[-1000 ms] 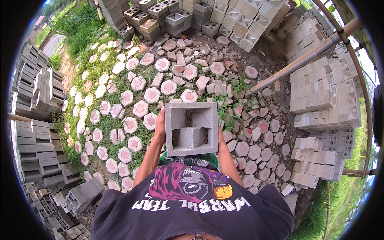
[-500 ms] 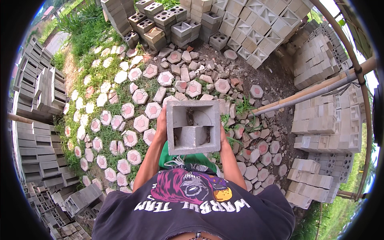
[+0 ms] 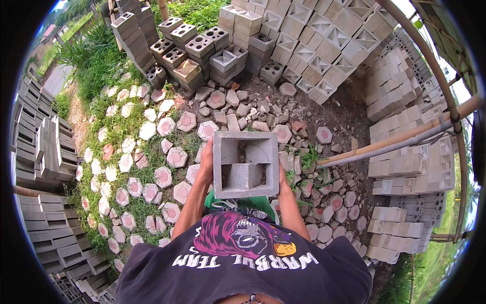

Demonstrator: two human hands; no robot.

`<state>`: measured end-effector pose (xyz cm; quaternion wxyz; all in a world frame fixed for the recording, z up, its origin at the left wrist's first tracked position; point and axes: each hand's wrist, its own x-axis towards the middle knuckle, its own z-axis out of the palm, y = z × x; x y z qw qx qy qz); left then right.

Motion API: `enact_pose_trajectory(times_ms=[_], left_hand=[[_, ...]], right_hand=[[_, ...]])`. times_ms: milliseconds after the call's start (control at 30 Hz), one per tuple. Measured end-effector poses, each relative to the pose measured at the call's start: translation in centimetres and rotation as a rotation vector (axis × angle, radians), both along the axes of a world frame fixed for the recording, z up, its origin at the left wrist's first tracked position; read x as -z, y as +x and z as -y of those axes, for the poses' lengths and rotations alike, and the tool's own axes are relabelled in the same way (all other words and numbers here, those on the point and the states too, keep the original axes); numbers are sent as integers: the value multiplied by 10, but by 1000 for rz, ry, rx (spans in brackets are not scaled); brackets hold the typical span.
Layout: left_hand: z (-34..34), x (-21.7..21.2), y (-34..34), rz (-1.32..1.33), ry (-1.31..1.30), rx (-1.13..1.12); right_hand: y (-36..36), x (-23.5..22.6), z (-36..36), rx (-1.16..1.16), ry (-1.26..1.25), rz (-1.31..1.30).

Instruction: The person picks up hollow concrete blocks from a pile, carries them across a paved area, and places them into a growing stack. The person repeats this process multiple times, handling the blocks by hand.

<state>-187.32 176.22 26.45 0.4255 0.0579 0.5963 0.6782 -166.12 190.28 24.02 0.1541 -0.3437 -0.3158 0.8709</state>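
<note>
I carry a grey hollow concrete block [image 3: 245,163] in front of my chest, its open cells facing up. My left hand [image 3: 206,161] grips its left side and my right hand [image 3: 281,175] grips its right side; the fingers are mostly hidden under the block. Below it lie pink and white hexagonal pavers [image 3: 177,157] set in grass and dirt.
Stacks of patterned grey blocks [image 3: 314,35] rise ahead and to the right [image 3: 405,167]. More block piles [image 3: 40,147] stand on the left. A bamboo pole [image 3: 400,139] slants across the right. Broken rubble [image 3: 238,109] covers the ground ahead.
The stacks ahead have come closer and lower in view as I walk forward with the block. My grip on it is unchanged.
</note>
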Motion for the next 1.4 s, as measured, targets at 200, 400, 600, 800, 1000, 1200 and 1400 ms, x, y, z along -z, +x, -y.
enact_pose_trajectory(times_ms=[200,400,600,800,1000,1200,1400], left_hand=[[-22,-14,-33,45,-37,-3],[-55,6,-69,13,-66,-21],[-116,6,-102,10,-104,5],[-210,13,-133,6,-72,8],[-293,26,-138,10,-93,5],[-349,19,-138,52,-127,80],[-381,51,-142,156,-184,21]], right_hand=[[-38,5,-19,-1,32,47],[-71,15,-55,-27,34,-2],[-99,26,-110,42,-106,2],[-124,36,-205,56,-80,43],[-126,29,-282,80,-36,113],[-84,65,-335,122,-151,40],[-88,69,-355,172,-150,93]])
